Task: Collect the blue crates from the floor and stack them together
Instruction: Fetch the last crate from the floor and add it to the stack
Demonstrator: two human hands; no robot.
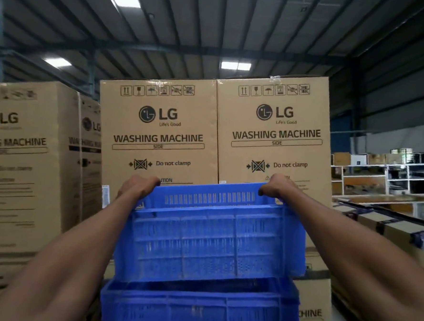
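I hold a blue slatted plastic crate (pixel 208 237) up in front of me at chest height. My left hand (pixel 137 186) grips the far rim at its left corner and my right hand (pixel 275 186) grips the same rim at its right corner. The held crate hangs slightly tilted just above a second blue crate (pixel 197 308), whose open top shows directly beneath it. Whether the two crates touch is hard to tell. The floor and anything under the lower crate are hidden.
Tall cardboard washing-machine boxes (pixel 215 135) stand stacked right behind the crates, with more boxes (pixel 26 169) on the left. Low flat cartons (pixel 395 228) lie to the right, and white shelving (pixel 388 176) stands farther back on the right.
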